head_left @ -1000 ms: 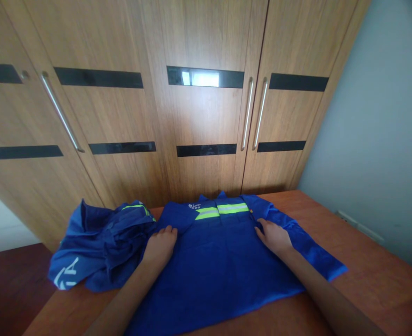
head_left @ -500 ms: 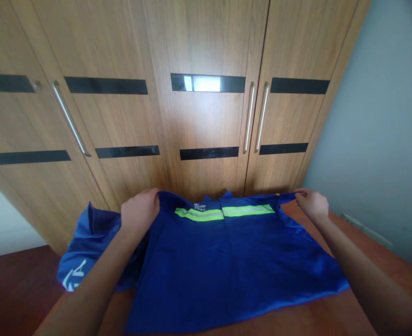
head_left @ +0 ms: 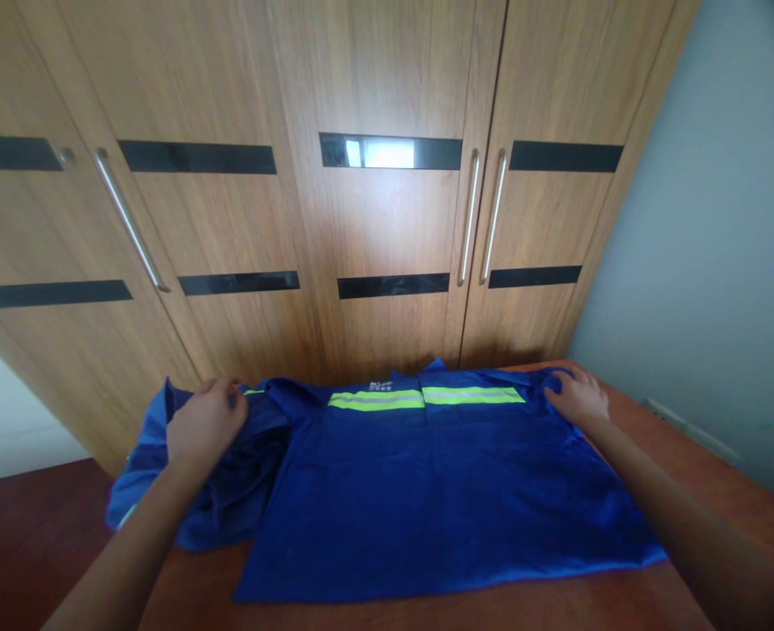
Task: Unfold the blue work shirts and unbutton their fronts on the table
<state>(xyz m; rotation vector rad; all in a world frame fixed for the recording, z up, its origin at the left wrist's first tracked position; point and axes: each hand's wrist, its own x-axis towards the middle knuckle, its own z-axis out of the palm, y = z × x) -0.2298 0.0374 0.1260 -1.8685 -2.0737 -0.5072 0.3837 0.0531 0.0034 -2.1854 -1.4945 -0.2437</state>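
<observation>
A blue work jacket (head_left: 439, 491) with a yellow-green and grey reflective stripe across its chest lies spread on a reddish-brown surface. White print shows above the stripe. My left hand (head_left: 206, 422) is closed at the jacket's left side, with blue cloth between thumb and fingers and a bit of stripe beside it. Gripping the jacket's upper right edge is my right hand (head_left: 578, 396), its thumb and fingers curled round the cloth. A second, crumpled blue garment (head_left: 143, 451) lies under and beside my left hand and forearm, partly hidden.
Behind the jacket stands a wooden wardrobe (head_left: 387, 223) with dark inset strips and metal handles (head_left: 469, 219). A pale wall (head_left: 708, 263) rises on the right. The reddish-brown tabletop (head_left: 649, 464) runs along the right and front of the jacket.
My left hand has moved left and slightly down from the jacket's upper left corner. My right hand has lowered slightly. The jacket's top edge now lies lower and flatter at both sides.
</observation>
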